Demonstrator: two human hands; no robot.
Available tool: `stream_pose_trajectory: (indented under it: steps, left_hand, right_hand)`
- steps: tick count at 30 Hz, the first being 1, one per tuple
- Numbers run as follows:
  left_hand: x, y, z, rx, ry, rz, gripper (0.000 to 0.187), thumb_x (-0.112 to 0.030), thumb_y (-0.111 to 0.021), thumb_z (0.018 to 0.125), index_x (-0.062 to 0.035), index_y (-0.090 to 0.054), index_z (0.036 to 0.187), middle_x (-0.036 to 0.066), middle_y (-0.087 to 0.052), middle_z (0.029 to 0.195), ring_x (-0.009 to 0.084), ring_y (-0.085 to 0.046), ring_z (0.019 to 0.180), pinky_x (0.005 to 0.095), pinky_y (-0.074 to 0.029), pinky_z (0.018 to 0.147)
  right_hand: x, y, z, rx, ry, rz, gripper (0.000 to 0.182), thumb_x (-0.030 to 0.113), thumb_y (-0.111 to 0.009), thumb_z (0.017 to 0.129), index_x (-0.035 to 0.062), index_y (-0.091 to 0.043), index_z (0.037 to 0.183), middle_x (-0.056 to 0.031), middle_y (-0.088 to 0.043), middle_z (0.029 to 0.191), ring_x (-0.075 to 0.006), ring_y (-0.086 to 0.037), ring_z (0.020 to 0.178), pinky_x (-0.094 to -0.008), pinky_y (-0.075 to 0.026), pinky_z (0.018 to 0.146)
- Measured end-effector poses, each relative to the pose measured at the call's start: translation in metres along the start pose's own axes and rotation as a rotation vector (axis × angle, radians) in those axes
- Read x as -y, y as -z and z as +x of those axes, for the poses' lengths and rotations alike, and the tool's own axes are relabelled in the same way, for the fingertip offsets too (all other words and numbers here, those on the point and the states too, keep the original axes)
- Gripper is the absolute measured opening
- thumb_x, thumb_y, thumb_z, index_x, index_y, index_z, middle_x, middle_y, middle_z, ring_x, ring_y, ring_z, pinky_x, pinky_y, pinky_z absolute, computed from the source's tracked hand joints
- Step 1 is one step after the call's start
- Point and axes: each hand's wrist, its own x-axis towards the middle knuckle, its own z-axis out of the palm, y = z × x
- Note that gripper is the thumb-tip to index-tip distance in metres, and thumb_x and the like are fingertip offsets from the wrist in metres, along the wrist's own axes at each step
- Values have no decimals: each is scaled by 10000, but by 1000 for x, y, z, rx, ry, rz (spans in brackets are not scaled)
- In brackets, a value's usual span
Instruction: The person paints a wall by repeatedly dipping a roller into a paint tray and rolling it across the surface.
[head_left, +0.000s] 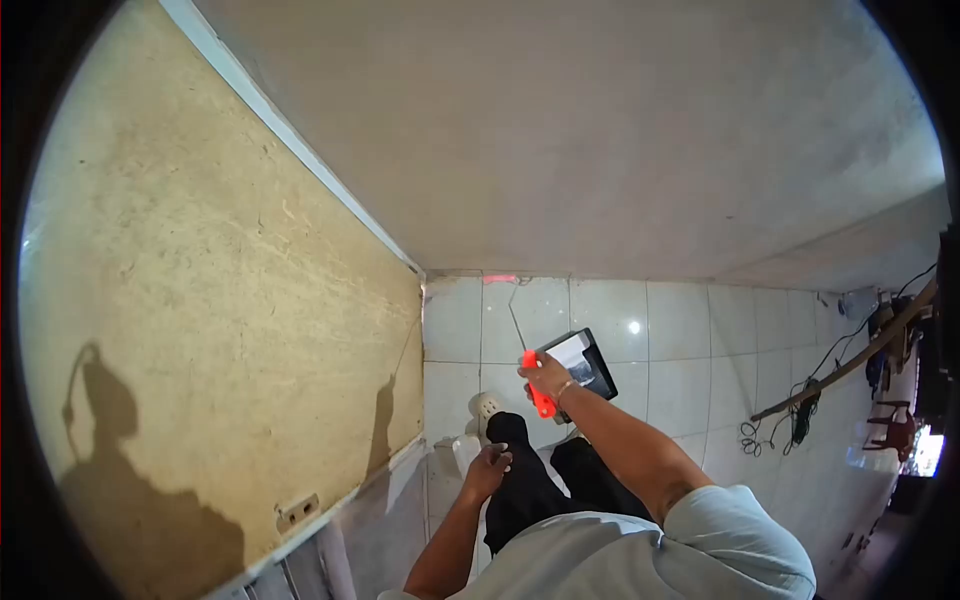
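My right hand (548, 376) is wrapped round the orange handle of a paint roller (540, 402). Its thin wire frame runs forward to a pink roller head at the foot of the grey wall (560, 140). Beneath and beside this hand, a black paint tray (600, 365) with something white in it lies on the tiles, partly covered by the hand and forearm. Close to my left thigh, my left hand (487, 472) is closed, its fingers curled together. A small pale spot shows at its fingertips, but what it holds, if anything, I cannot make out.
A yellowish scuffed panel (240, 250) with a socket plate (298, 512) rises on the left. White floor tiles (675, 385) lie underfoot. A whitish object (465, 452) sits near my shoe (487, 408). To the right are a wooden pole (850, 375), loose cables and a red chair (893, 428).
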Motion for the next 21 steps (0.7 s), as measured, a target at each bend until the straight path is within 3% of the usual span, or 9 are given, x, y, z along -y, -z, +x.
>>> stream_pose_trajectory:
  steps: [2,3,7,11,14,16,18,19,21]
  left_hand:
    - [-20,4,-14,-92,105,99,392,-245,-617,882,20,-577,1169,124,-650,879,207,-647,762,310,-503,734]
    - [0,-7,12,20,149,3,392,-245,-617,882,20,-577,1169,124,-650,879,207,-647,762,310,-503,734]
    - [33,64,31,-71,120,149,389,-255,-616,880,26,-578,1147,142,-658,833,216,-651,728,326,-508,707]
    - [29,98,22,-79,293,121,379,-247,-620,876,38,-585,1123,163,-672,868,251,-671,736,346,-511,709]
    - [57,121,27,-120,311,97,335,-194,-608,867,49,-577,1096,131,-671,868,189,-651,756,319,-504,666]
    - [88,126,30,-165,171,72,327,-188,-604,872,48,-575,1096,121,-671,863,188,-653,745,317,-509,656]
    - [76,127,31,-168,224,25,333,-193,-608,872,48,-574,1098,120,-672,864,192,-654,743,316,-512,658]
    - [70,127,30,-178,290,-15,339,-199,-611,872,48,-573,1100,120,-672,866,195,-654,741,315,-515,659]
    - [56,125,30,-197,237,-30,323,-213,-614,873,43,-596,1068,136,-682,841,208,-668,713,326,-517,675]
  right_hand:
    - [15,-16,11,-58,51,176,408,107,-641,824,-10,-441,1160,-115,-557,738,-232,-581,512,-372,-505,443]
    - [12,-2,36,-168,-33,107,408,107,-641,824,-10,-441,1160,-115,-557,738,-232,-581,512,-372,-505,443]
    - [52,-60,128,-114,-22,38,307,105,-633,833,-7,-469,1067,-104,-560,708,-218,-578,528,-366,-494,449]
    - [72,-74,163,-139,40,38,196,116,-631,841,1,-514,949,-95,-565,685,-202,-578,536,-353,-478,452]
    - [117,-91,103,-153,87,189,236,56,-635,814,-29,-524,1004,-99,-562,701,-203,-576,544,-355,-494,460]
    - [150,-94,21,-152,107,202,309,65,-622,829,-38,-531,1106,-83,-559,696,-180,-572,548,-336,-483,460]
    - [186,-96,-78,-239,146,-26,219,81,-599,846,-4,-543,1040,-62,-547,662,-161,-546,502,-314,-458,447]
    - [195,-93,-120,-190,129,31,243,85,-596,853,-5,-540,1072,-63,-551,670,-158,-546,502,-305,-455,445]
    - [202,-91,-140,-141,117,79,267,90,-593,861,-6,-538,1104,-64,-556,678,-155,-545,502,-296,-452,443]
